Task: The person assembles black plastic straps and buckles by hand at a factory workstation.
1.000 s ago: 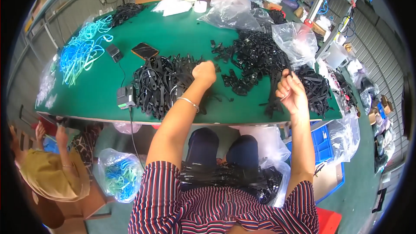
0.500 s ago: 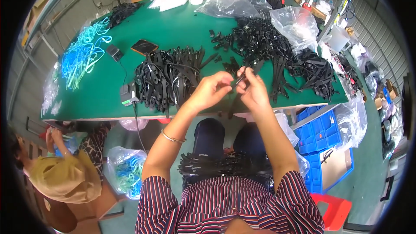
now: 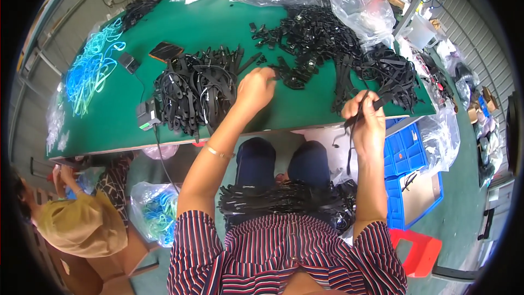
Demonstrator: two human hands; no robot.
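Observation:
My right hand (image 3: 367, 119) is closed round a black strap (image 3: 355, 139) whose loose ends dangle beside the wrist, just past the table's front edge. Over the green table (image 3: 218, 19), my left hand (image 3: 256, 90) has its fingers drawn together at the near left edge of a group of small black plastic pieces (image 3: 292, 76). Whatever lies between those fingertips is too small to make out. To the left of that hand is a thick bundle of black straps (image 3: 196, 87). Another heap of black straps (image 3: 387, 74) lies beyond my right hand.
More black pieces (image 3: 311, 35) are piled near clear plastic bags (image 3: 363, 13). Blue cords (image 3: 90, 71), a phone (image 3: 166, 51) and a corded box (image 3: 146, 116) lie left. Black straps (image 3: 273, 199) rest on my lap. Blue crates (image 3: 404, 153) stand right; a person (image 3: 82, 218) sits left.
My hands have come apart. The right one has moved right with the strap, and the left one has gone slightly left and away from me to the small pieces. The view has shifted a little.

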